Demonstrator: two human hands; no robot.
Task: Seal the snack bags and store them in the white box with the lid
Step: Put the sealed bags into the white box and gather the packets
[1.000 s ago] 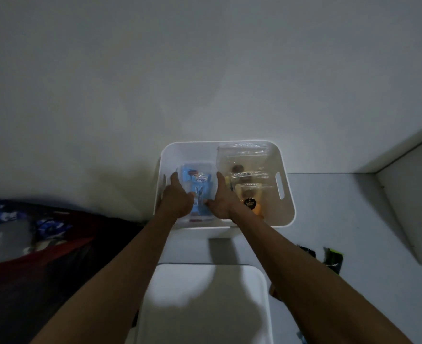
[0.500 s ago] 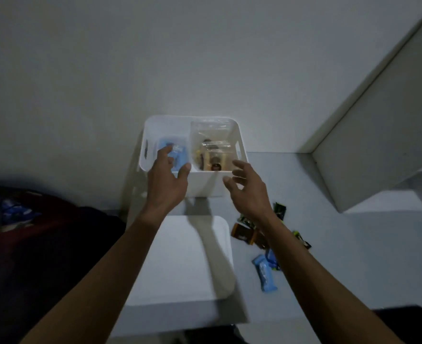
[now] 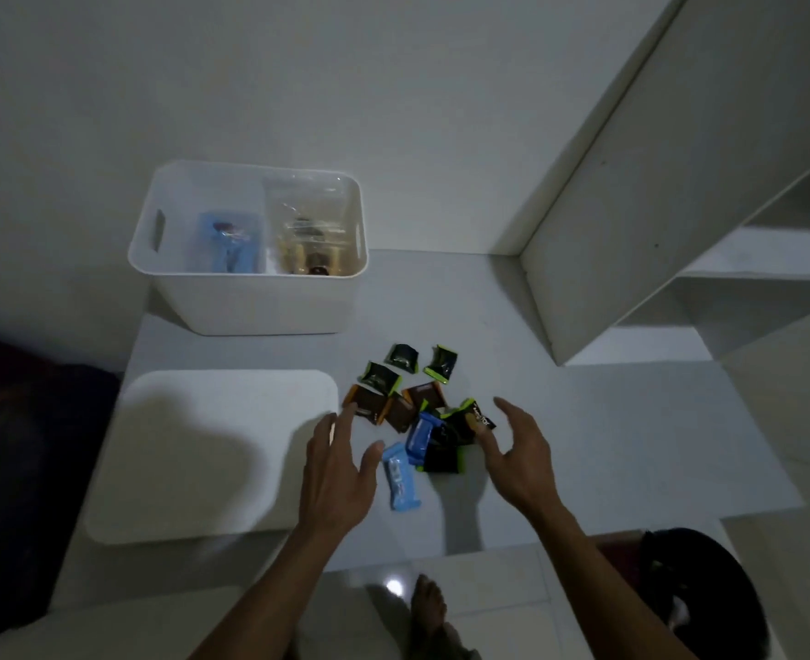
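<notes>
Both hands, left (image 3: 334,473) and right (image 3: 519,462), are spread, empty; between them, light, crinkly, slippery snacks (image 3: 424,421) are best pinched by their edges.

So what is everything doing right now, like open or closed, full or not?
white box: open, lid off, two clear bags inside.
lid: flat on the floor beside the box.
bag of blue snacks: in the box, left side.
loose snack packets: scattered on the floor.
left hand: open, holding nothing.
right hand: open, holding nothing.
</notes>
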